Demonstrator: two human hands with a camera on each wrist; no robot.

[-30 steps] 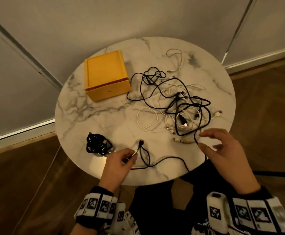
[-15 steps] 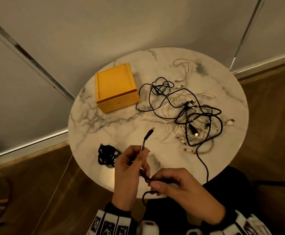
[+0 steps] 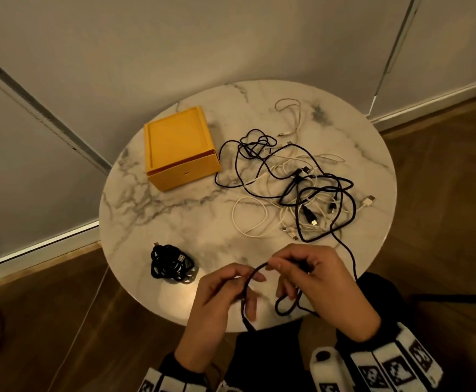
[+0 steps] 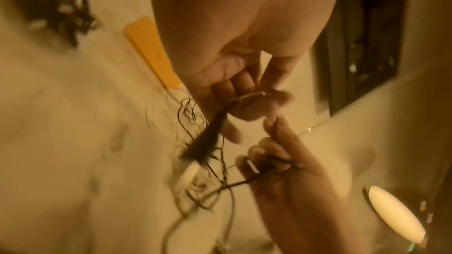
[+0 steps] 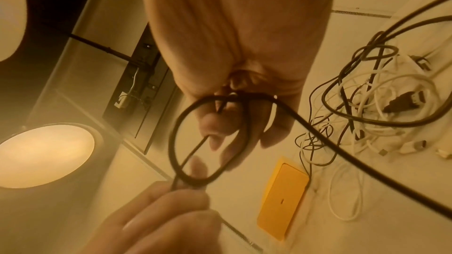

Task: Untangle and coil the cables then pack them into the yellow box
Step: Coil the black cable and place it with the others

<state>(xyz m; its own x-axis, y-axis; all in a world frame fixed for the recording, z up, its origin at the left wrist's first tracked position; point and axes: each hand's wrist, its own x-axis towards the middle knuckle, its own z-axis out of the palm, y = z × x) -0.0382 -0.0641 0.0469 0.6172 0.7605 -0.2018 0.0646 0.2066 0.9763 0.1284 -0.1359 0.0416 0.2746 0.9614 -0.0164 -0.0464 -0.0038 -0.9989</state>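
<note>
Hands at the near table edge, both on one black cable (image 3: 255, 271). Left hand (image 3: 217, 304) pinches it between thumb and fingers; right hand (image 3: 316, 281) grips a small loop of it with curled fingers, the loop hanging below. Cable's free run leads up past the right hand into the tangled pile (image 3: 301, 190) of black and white cables on the right of the round marble table (image 3: 152, 210). Coiled black bundle (image 3: 171, 263) lies near-left, just beside the left hand. Yellow box (image 3: 178, 148) sits farther back left, lid closed, touching none of the coiled cable.
</note>
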